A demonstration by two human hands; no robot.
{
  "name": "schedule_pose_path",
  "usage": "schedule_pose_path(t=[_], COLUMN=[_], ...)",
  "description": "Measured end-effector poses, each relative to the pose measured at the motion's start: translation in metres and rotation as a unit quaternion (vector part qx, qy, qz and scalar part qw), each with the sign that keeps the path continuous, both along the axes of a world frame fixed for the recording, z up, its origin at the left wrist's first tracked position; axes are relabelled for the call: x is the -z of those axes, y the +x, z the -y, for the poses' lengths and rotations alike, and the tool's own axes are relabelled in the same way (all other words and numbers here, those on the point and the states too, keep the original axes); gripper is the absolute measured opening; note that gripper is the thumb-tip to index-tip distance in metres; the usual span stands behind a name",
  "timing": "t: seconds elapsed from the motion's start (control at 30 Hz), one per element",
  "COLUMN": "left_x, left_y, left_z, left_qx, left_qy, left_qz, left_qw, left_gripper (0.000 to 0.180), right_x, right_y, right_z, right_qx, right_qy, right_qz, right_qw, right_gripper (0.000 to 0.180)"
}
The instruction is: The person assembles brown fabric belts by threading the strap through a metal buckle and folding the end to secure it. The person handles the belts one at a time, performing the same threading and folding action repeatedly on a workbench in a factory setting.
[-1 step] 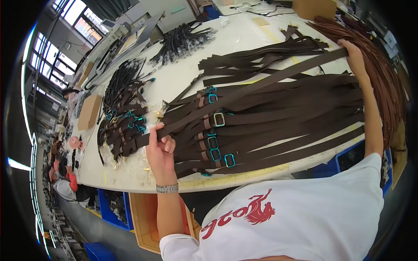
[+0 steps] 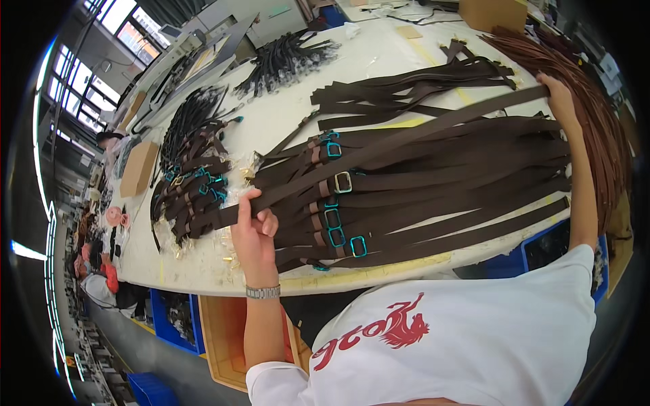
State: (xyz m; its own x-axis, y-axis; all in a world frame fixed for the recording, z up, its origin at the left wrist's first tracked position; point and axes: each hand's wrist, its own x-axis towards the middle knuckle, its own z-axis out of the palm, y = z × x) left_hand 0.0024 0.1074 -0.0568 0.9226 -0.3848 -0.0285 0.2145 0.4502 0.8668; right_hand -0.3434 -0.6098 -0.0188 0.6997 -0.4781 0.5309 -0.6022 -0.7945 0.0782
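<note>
A long, flat dark brown strap (image 2: pixel 406 135) stretches on a slant between my two hands, above a layer of similar straps. My left hand (image 2: pixel 254 237) grips it toward the left end, the index finger raised at its edge and the other fingers curled. My right hand (image 2: pixel 559 98) closes on its far right end. Under the held strap lie the other brown straps (image 2: pixel 474 162), side by side, with buckles toward their left ends. One buckle (image 2: pixel 343 182) is gold-coloured; several, such as this buckle (image 2: pixel 357 246), have turquoise edges.
More brown straps (image 2: pixel 406 84) lie farther back on the white table (image 2: pixel 386 51). Black strap bundles (image 2: pixel 288 61) and buckled straps (image 2: pixel 203 179) are at the left. Reddish-brown strips (image 2: pixel 596 128) hang at the right. A blue crate (image 2: pixel 169 318) and orange crate (image 2: pixel 227 338) stand below the edge.
My right hand has come slightly nearer and to the right, lowering its end of the strap. My left hand has barely shifted and keeps its grip.
</note>
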Motion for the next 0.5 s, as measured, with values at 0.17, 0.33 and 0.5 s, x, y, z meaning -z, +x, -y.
schedule_pose_path(t=[0.17, 0.33, 0.5], left_x=[0.002, 0.001, 0.027], left_y=[-0.048, -0.071, -0.077], left_z=[0.014, 0.035, 0.04], left_qx=[0.079, 0.151, 0.117], left_qy=[0.046, 0.105, 0.062], left_qz=[0.013, 0.074, 0.051], left_qw=[0.996, 0.98, 0.99], left_gripper=[0.037, 0.035, 0.02], right_x=[-0.02, -0.028, -0.001], right_y=[0.019, 0.183, 0.271], right_z=[-0.117, -0.35, -0.507], right_qx=[0.116, -0.473, -0.601], right_qy=[0.117, 0.428, 0.491], right_qz=[-0.209, -0.017, -0.147], right_qw=[0.964, 0.77, 0.613], right_gripper=[0.068, 0.041, 0.041])
